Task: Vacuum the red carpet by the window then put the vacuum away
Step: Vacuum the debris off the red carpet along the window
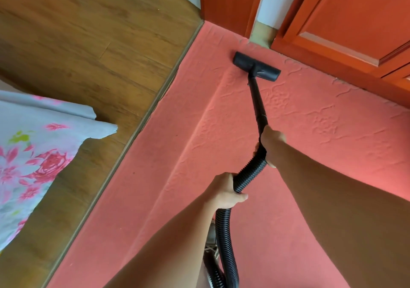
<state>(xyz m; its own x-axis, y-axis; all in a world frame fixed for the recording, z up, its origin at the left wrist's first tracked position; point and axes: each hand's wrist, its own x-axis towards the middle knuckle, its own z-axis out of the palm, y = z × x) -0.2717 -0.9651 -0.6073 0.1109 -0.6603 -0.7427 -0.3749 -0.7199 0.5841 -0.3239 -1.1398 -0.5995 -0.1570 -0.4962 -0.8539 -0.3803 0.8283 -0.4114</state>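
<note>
The red carpet (221,143) with an embossed pattern fills the middle and right of the head view. A black vacuum floor head (256,65) lies flat on it near the far corner, joined to a black wand (257,101). My right hand (271,143) grips the wand's lower end where the ribbed black hose (248,174) starts. My left hand (224,191) holds the hose a little further back. The hose runs down under my left arm to the bottom edge; the vacuum body is mostly hidden there.
Wooden floor (77,44) lies left of the carpet, split off by a metal strip (142,123). A floral bedsheet (33,150) hangs at the left edge. Orange-red wooden cabinet doors (343,21) and a post (228,1) border the carpet at the back.
</note>
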